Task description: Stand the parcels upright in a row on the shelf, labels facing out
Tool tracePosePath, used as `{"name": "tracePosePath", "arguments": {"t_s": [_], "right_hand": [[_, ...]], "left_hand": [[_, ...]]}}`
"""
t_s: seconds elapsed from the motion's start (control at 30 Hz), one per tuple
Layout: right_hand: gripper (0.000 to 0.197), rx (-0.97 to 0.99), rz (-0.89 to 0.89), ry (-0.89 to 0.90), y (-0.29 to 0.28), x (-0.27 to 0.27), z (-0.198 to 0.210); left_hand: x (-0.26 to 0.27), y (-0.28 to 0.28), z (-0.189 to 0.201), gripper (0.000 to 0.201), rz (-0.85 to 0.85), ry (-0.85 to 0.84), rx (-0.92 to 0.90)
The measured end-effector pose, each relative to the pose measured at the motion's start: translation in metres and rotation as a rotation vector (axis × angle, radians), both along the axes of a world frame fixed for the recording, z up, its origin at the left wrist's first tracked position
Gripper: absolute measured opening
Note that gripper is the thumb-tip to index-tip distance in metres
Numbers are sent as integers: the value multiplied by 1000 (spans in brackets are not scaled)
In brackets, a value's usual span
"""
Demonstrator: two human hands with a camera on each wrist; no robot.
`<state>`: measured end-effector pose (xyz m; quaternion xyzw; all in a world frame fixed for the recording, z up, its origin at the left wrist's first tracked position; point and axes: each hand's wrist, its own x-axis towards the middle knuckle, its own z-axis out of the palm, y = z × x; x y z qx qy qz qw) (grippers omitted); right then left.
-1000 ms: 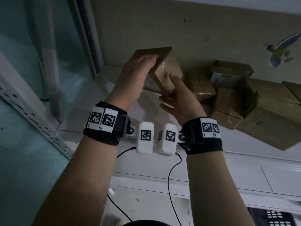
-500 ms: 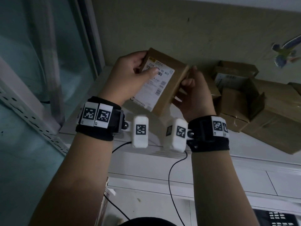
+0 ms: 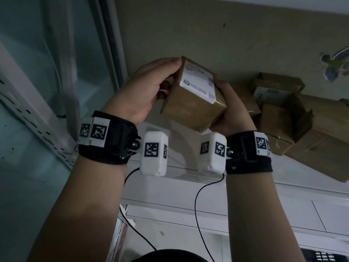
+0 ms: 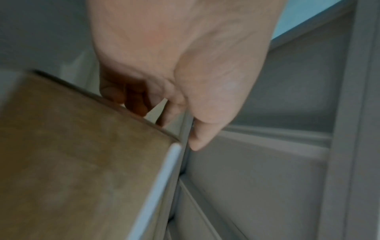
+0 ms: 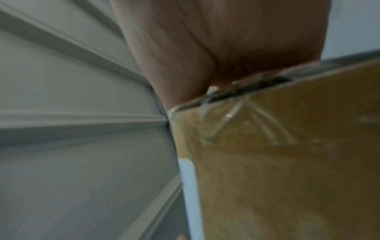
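**Up off the shelf: parcel gripped in both hands**

Now the left hand (image 3: 149,89) curls round the brown parcel (image 3: 192,108) from nine o'clock, the right hand (image 3: 230,110) clamps it from three. White label (image 3: 198,82) tilts upward. Parcel hangs above the shelf (image 3: 188,186); other boxes (image 3: 294,118) lie heaped at three o'clock.

a brown taped parcel (image 3: 192,103) is tilted in mid-air above the shelf (image 3: 188,178), white label (image 3: 198,83) up; more parcels (image 3: 294,118) lie jumbled at right.

Both bare forearms wearing black wrist straps (image 3: 107,140) bearing square black-and-white markers, white camera pods (image 3: 154,153) trailing thin black cables (image 3: 196,203).
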<state>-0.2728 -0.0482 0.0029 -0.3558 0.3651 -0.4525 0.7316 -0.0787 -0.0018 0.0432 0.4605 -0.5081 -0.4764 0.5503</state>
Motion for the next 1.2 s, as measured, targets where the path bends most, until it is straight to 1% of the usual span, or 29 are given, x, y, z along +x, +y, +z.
{"name": "tracePosePath", "arguments": {"t_s": [0.07, 0.13, 0.2, 0.27, 0.3, 0.37, 0.47, 0.57, 0.6, 0.63, 0.73, 0.77, 0.8, 0.87, 0.9, 0.97, 1.03, 1.07, 1.1, 1.13, 1.17, 1.2], "right_hand": [[55, 44, 25, -42, 1, 1, -4], [56, 87, 35, 4, -1, 4, -8], [55, 113, 26, 114, -3, 9, -11], [51, 102, 30, 216, -4, 12, -13], [49, 97, 36, 259, -3, 13, -12], [42, 94, 40, 307, -3, 16, -9], [35, 59, 24, 318, -5, 22, 0], [26, -84, -5, 401, -10, 26, 12], [29, -128, -15, 444, -11, 27, 16], [36, -160, -32, 488, -14, 28, 20], [65, -257, -95, 648, -24, 34, 27], [69, -297, -117, 707, -30, 37, 28], [70, -321, -138, 744, -36, 41, 30], [68, -313, -154, 755, -51, 48, 35], [69, -313, -153, 761, -60, 52, 38], [70, -338, -162, 780, -87, 58, 38], [67, -364, -179, 768, -123, 61, 31], [64, -358, -181, 742, -125, 65, 35], [60, -330, -185, 735, -118, 72, 42], [56, -345, -171, 744, -114, 74, 45], [53, -364, -155, 745, -111, 76, 48], [55, -349, -101, 755, -109, 76, 51]], "left_hand": [[1, 0, 1, 20, 50, 29, -2], [4, 0, -1, 23, 91, 42, -19], [8, -1, -3, 40, 117, 26, -34], [11, -1, -5, 60, 166, -5, -35], [13, -2, -5, 67, 193, -18, -31], [17, -5, -5, 70, 227, -79, -20], [24, -10, -5, 67, 241, -221, -19], [27, -14, -5, 64, 240, -270, -8], [27, -15, -4, 64, 238, -273, -3], [28, -19, -3, 63, 238, -273, 4], [28, -25, 6, 59, 226, -249, 51], [28, -28, 9, 53, 209, -229, 63], [28, -31, 13, 42, 187, -203, 70], [27, -37, 18, 16, 153, -152, 66], [28, -43, 17, 13, 147, -145, 57], [32, -56, 15, 19, 144, -172, 22], [37, -69, 13, 26, 165, -202, -19], [39, -76, 14, 23, 178, -210, -27], [42, -83, 14, 16, 184, -219, -22], [44, -89, 15, 9, 186, -225, -10], [46, -95, 14, 9, 193, -222, 10], [48, -100, 13, 13, 201, -214, 24]]}}
